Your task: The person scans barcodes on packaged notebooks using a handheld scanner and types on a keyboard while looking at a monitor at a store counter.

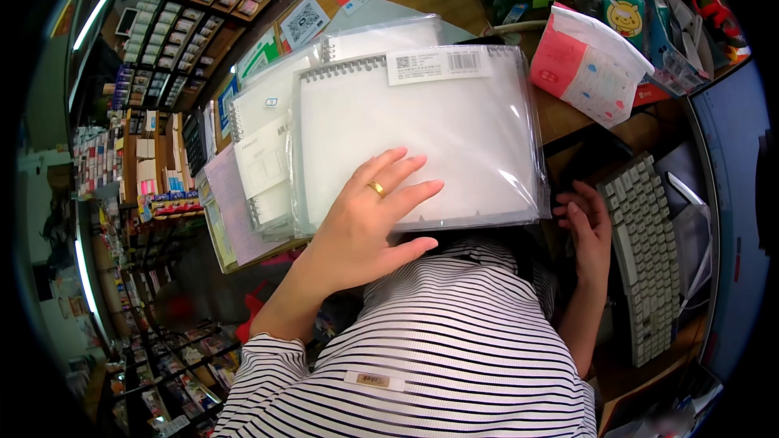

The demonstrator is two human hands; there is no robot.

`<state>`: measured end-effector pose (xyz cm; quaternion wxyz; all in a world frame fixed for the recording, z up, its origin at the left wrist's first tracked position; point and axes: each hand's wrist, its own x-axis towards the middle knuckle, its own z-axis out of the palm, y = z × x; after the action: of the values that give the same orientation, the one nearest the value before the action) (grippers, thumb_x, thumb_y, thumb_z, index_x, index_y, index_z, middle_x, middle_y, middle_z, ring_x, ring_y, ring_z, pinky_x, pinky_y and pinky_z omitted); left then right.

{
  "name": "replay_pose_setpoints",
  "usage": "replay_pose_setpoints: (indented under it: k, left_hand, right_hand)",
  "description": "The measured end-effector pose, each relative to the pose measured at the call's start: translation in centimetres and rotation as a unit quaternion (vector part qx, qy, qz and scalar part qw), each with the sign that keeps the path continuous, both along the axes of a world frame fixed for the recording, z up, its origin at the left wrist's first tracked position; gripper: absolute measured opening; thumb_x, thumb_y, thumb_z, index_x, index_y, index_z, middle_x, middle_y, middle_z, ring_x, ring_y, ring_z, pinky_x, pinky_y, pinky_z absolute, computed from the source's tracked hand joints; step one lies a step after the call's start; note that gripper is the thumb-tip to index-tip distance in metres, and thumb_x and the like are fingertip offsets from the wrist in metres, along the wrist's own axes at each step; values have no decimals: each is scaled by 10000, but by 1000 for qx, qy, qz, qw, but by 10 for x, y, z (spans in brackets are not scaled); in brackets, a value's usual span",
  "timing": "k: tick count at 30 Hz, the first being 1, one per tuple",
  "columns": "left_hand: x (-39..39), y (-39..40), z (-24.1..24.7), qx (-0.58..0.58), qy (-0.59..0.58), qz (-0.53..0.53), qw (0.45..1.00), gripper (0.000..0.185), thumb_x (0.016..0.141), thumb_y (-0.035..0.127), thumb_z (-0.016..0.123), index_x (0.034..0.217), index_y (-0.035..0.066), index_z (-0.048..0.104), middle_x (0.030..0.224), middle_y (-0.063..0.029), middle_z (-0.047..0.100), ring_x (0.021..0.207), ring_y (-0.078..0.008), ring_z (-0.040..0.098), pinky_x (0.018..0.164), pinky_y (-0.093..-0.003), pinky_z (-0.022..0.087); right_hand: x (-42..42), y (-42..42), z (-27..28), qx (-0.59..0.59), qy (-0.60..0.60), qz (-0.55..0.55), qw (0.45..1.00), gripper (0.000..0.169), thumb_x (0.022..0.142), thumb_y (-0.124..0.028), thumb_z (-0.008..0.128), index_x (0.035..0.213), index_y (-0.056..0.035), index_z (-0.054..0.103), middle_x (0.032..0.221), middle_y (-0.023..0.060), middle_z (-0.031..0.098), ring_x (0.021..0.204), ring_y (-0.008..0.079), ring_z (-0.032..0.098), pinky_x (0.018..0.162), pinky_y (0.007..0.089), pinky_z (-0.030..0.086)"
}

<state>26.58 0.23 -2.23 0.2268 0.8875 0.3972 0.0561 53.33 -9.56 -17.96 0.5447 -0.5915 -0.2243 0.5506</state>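
Observation:
A spiral-bound notebook with a translucent cover, sealed in clear plastic wrap [462, 152], lies on the desk in front of me and bears a white barcode label [438, 66]. Over its lower left part is my left hand [380, 213], with a gold ring, palm down and fingers apart; it grips nothing. My right hand [587, 225] is just off the notebook's right edge, beside the keyboard, its fingers loosely curled and nothing seen in it. More wrapped spiral notebooks [265, 103] lie under and to the left of the top one.
A keyboard [645, 255] and a monitor [736, 225] stand at the right. A pink and white tissue pack [587, 67] lies at the upper right, near a pen holder with red-handled scissors [715, 9]. Printed code cards [304, 21] lie at the back; stocked shelves [176, 30] stand left.

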Motion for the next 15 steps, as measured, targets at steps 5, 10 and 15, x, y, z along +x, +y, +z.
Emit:
replay_pose_setpoints:
  k: [5,10,15]
  left_hand:
    - [-1,-11,-41,182,213,-14,960,757,614,75,722,1314,197,464,1448,-162,266,1332,-358,247,1026,-518,273]
    - [-14,-6,3,265,68,-41,961,470,668,-44,557,1082,156,655,1068,-158,629,947,-313,635,801,-365,535]
    - [-16,77,134,160,57,-201,965,250,732,-23,634,971,44,661,922,-104,677,832,-228,661,746,-304,520]
  right_hand:
    - [-9,8,1,-6,32,6,999,331,883,-149,555,1184,-20,511,976,67,622,842,116,577,720,228,440]
    - [-21,16,6,59,-12,6,998,290,913,-161,512,1164,-15,526,961,61,620,824,109,571,717,219,439]
    - [-22,58,84,425,-133,-5,895,867,741,-498,661,1359,-1,311,1322,175,439,1201,237,432,963,370,353]
